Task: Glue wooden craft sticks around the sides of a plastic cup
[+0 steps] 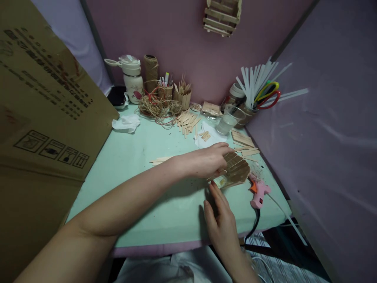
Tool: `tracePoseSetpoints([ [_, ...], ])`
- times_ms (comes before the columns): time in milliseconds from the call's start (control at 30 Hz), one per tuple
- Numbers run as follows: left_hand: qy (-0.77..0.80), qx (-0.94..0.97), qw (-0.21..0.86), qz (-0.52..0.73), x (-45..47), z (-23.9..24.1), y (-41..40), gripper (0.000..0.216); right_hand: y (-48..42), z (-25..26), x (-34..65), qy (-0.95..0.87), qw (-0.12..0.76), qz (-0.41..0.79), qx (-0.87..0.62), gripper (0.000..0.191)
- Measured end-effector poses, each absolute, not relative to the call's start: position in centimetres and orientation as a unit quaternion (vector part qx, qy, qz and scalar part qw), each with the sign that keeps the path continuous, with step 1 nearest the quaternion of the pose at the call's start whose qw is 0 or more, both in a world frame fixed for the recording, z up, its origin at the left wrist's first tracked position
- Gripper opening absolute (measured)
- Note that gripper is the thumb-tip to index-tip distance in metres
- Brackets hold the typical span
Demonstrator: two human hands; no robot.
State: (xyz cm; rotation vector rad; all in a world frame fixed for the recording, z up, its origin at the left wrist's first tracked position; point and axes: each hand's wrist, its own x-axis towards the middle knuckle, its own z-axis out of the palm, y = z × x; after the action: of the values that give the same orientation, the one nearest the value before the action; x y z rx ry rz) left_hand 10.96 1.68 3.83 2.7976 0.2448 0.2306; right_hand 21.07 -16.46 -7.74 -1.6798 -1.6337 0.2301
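Right of the table's middle lies a brown fan-shaped piece made of craft sticks (238,168), set side by side. My left hand (210,160) reaches across from the left, its fingers bent over the piece's left side. Some of those fingertips are hidden from me. Just below, my right hand (221,220) has its thumb and fingers apart, with the fingertips near the piece's lower left edge. A small pale patch with yellow (220,181) shows between the two hands; I cannot make out what it is. The pink glue gun (259,193) lies to the right.
Loose craft sticks (187,122) and tangled twine (157,108) lie at the back. A clear plastic cup (230,120) stands near a holder with white glue sticks (255,84) and scissors (269,95). A large cardboard box (50,129) walls the left side; a bottle (133,80) stands behind.
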Motion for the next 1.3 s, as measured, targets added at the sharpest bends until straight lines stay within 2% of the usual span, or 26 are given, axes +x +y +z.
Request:
tracePoseSetpoints([
  [333,0.073,0.979,0.159,0.107,11.0,3.4,1.8,0.016,-16.4,-7.5,21.0,-0.639,0.388,0.07,-0.66,0.041],
  [600,0.08,0.972,0.184,0.12,10.7,3.3,1.7,0.016,-16.1,-6.7,21.6,-0.688,0.37,0.05,-0.622,0.021],
  [667,0.092,0.966,0.205,0.13,10.3,3.5,1.9,0.03,-15.8,-6.8,21.7,-0.697,0.369,0.059,-0.612,0.021],
  [767,0.113,0.944,0.276,0.142,9.9,3.1,3.0,0.071,-15.1,-7.1,21.6,-0.694,0.382,0.075,-0.605,0.02],
  [867,0.111,0.904,0.391,0.133,9.9,1.3,4.6,0.108,-14.5,-7.4,21.5,-0.682,0.404,0.085,-0.603,0.021],
  [1000,0.112,0.85,0.498,0.128,10.7,-2.6,5.8,0.125,-14.1,-7.8,21.4,-0.664,0.422,0.089,-0.611,0.022],
  [1100,0.085,0.829,0.532,0.15,11.3,-4.5,5.8,0.123,-14.1,-7.9,21.3,-0.658,0.421,0.094,-0.618,0.022],
  [1300,0.109,0.819,0.543,0.152,11.6,-4.6,5.3,0.096,-14.2,-7.8,21.2,-0.641,0.423,0.114,-0.63,0.022],
])
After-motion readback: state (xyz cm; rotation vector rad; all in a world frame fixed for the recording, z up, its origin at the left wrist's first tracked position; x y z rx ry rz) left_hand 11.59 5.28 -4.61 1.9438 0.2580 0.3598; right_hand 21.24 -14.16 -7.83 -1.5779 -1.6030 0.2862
